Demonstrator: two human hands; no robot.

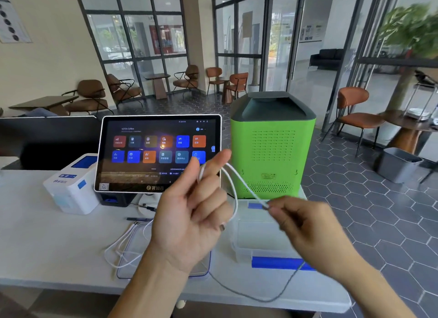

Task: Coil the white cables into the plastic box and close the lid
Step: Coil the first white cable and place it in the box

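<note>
My left hand (194,213) is raised palm up over the counter, with a white cable (233,192) looped around its fingers. My right hand (305,225) pinches the same cable near one end, just right of the left hand. The cable's free length hangs below both hands past the counter's front edge. The clear plastic box (258,237) with blue latches sits open on the counter under my right hand. Its clear lid (132,268) lies flat to the left, partly hidden by my left forearm. A second white cable (123,242) lies loose across the lid.
A tablet screen on a stand (158,152) and a white receipt printer (71,187) stand at the back left of the white counter (47,242). A green machine (272,147) stands behind the box. A dark pen (138,219) lies near the tablet stand.
</note>
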